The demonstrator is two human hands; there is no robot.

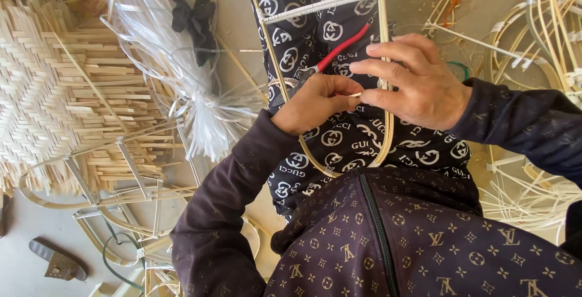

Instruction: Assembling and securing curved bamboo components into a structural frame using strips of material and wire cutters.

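Observation:
My left hand (312, 104) and my right hand (412, 82) meet over my lap, pinching a thin pale cane strip (354, 95) between their fingertips. A bent cane frame (388, 128) in a U shape lies across my patterned trousers, with a pale crossbar (318, 5) tied near its far end. My right hand rests against the frame's right rod. Red-handled pliers (339, 50) lie on my lap just beyond my left hand, untouched.
A stack of woven cane mats (66, 97) lies at the left. A clear plastic bundle (182, 60) with a black cloth (191, 15) sits beside it. Bent cane frames (121, 206) lie at lower left, more cane pieces (533, 36) at right, a sandal (57, 260) on the floor.

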